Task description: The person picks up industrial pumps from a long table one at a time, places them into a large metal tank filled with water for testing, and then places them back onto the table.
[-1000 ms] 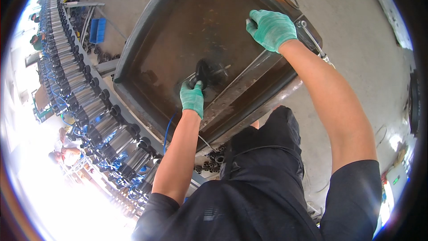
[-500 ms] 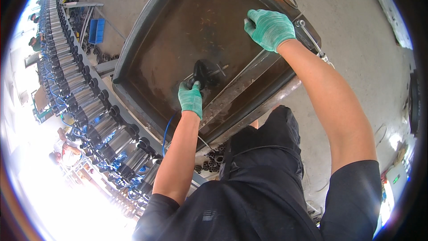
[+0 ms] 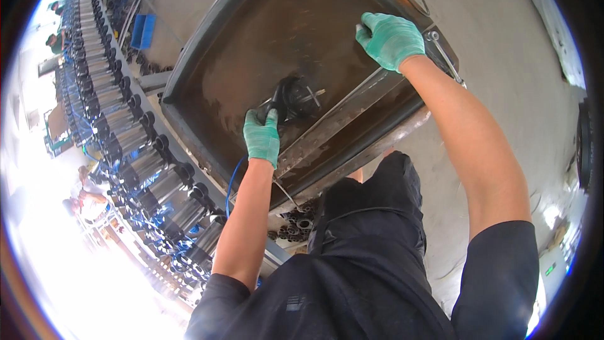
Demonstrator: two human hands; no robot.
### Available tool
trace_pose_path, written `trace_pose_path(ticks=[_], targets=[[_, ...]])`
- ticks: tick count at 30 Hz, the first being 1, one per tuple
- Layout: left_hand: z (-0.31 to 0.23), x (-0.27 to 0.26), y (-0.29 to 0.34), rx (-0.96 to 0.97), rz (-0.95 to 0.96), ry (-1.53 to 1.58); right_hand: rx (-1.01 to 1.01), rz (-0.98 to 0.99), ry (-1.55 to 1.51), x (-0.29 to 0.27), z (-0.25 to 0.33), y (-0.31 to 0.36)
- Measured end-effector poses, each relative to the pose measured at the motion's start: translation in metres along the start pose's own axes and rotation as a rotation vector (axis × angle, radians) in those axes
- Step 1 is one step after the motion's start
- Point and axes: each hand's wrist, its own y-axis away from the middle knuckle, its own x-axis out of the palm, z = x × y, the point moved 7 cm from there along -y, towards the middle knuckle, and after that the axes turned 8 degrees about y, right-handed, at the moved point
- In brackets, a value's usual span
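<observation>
My left hand (image 3: 261, 135), in a green knit glove, grips the near end of a black part (image 3: 290, 97) with a rounded body. Thin metal rods stick out beside it, and it sits low in the murky brown water of a dark tank (image 3: 182, 82). Water blurs its far side. My right hand (image 3: 393, 41), gloved alike, is held with curled fingers over the tank's right side, above the end of a metal bar (image 3: 340, 116). Whatever its fingers close on, if anything, is hidden. Close by its wrist is a metal lever (image 3: 444, 56) with a round end.
Along the left runs a long roller conveyor (image 3: 148, 176) carrying many black-ended metal cylinders. A blue bin (image 3: 143, 31) stands beyond the tank. A blue hose (image 3: 233, 182) passes the tank's near left edge, and black rings (image 3: 292, 223) are heaped below it.
My left hand has shifted slightly left and nearer, and more of the black part shows. My right hand stays in nearly the same place, while the whole view has turned a little.
</observation>
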Motion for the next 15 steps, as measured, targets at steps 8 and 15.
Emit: trace_pose_path(ticks=[8,15], targets=[[-0.116,-0.068,0.068,-0.143,-0.156,0.185,-0.011,-0.035,-0.051,-0.007,-0.004,0.012],[-0.200,-0.118,0.140,0.128,-0.321,0.000,-0.423,-0.087,-1.013,-0.061,0.119,0.104]])
